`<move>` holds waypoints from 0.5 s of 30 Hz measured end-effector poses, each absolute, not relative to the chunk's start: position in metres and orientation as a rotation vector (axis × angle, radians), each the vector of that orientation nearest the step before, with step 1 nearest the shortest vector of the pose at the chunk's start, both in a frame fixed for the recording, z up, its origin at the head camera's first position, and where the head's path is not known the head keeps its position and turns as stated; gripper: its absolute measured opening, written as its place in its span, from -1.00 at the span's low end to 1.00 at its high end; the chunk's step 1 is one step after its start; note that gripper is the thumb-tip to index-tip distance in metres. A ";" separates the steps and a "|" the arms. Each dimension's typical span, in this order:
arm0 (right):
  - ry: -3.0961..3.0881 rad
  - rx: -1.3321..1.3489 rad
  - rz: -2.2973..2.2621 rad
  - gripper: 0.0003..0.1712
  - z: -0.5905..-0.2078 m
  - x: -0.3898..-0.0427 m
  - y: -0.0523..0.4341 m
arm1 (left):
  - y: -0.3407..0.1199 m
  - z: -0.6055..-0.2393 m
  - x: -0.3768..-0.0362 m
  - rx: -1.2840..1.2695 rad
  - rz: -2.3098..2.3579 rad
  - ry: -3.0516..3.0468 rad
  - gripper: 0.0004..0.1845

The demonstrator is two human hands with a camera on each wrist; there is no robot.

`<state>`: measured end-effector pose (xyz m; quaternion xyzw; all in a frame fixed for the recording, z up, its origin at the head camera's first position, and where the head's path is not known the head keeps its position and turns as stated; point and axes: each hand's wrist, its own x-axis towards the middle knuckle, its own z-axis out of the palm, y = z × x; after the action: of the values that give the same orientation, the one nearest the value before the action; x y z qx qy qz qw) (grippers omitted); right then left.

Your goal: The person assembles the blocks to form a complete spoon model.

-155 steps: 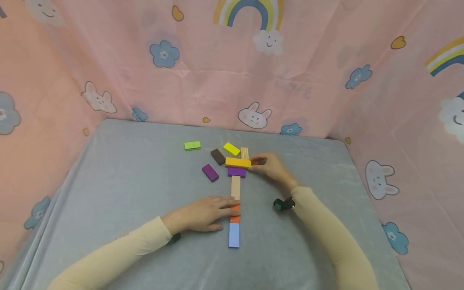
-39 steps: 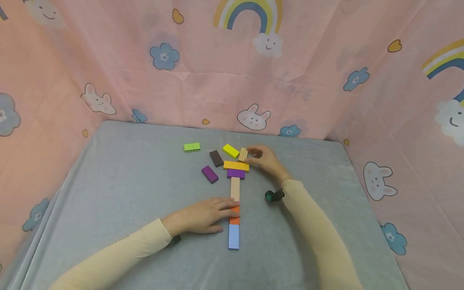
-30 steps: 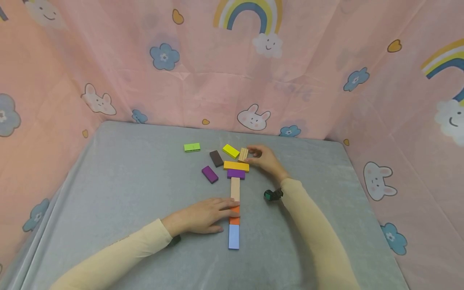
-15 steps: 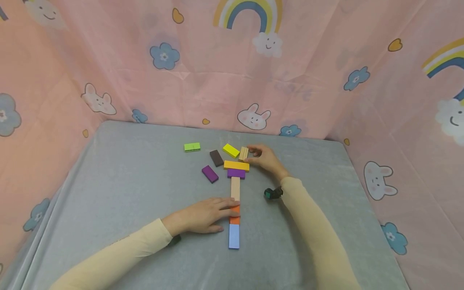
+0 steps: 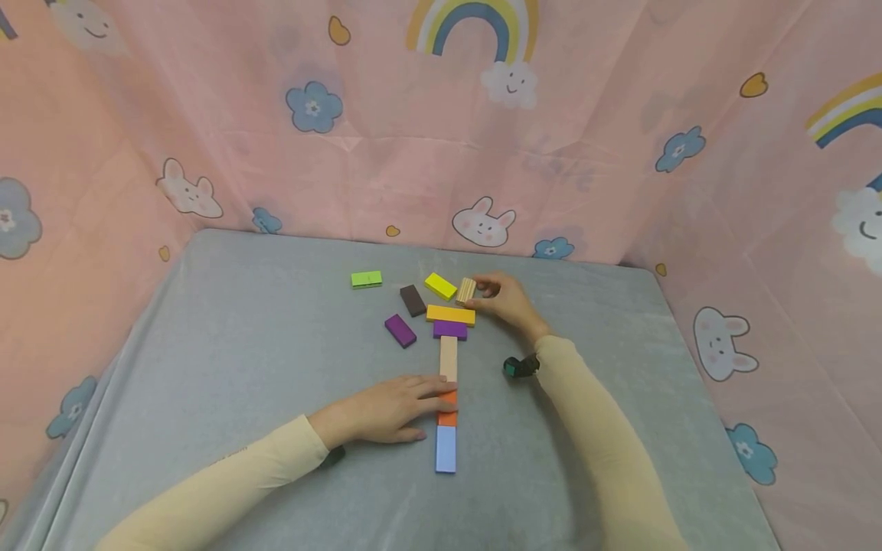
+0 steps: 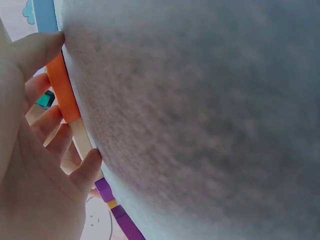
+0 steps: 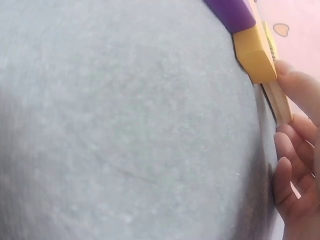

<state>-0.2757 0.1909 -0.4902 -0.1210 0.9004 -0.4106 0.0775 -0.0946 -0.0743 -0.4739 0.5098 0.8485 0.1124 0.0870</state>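
With the left hand (image 5: pixel 386 409) pressing flat on the orange block (image 5: pixel 447 408), the right hand (image 5: pixel 506 301) pinching the striped wooden block (image 5: pixel 465 290) should set it squarely at the yellow bar's (image 5: pixel 451 314) twelve o'clock.

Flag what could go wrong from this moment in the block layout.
The right hand holds the striped wooden block right beside the orange-yellow bar; a slip of the grip could knock that bar and the purple block askew. The left hand rests on the orange block; lifting it carelessly might shift the column.
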 end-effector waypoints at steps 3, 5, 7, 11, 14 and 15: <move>2.707 -0.362 -1.223 -0.28 -0.491 -0.277 0.195 | -0.074 -0.473 -0.095 1.523 0.335 2.527 -0.37; 2.713 -0.355 -1.210 -0.27 -0.491 -0.278 0.197 | -0.074 -0.473 -0.095 1.525 0.333 2.527 -0.37; 2.718 -0.346 -1.195 -0.27 -0.490 -0.278 0.200 | -0.074 -0.473 -0.095 1.529 0.334 2.528 -0.37; 2.707 -0.351 -1.178 -0.28 -0.488 -0.278 0.203 | -0.074 -0.473 -0.095 1.524 0.332 2.529 -0.37; 2.700 -0.376 -1.168 -0.30 -0.486 -0.278 0.206 | -0.074 -0.473 -0.094 1.524 0.333 2.531 -0.37; 2.699 -0.384 -1.156 -0.30 -0.485 -0.277 0.207 | -0.074 -0.473 -0.094 1.526 0.335 2.532 -0.37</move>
<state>-0.2774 0.2065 -0.4851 -0.1291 0.9078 -0.3887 0.0901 -0.0941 -0.0737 -0.4733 0.5112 0.8480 0.1122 0.0832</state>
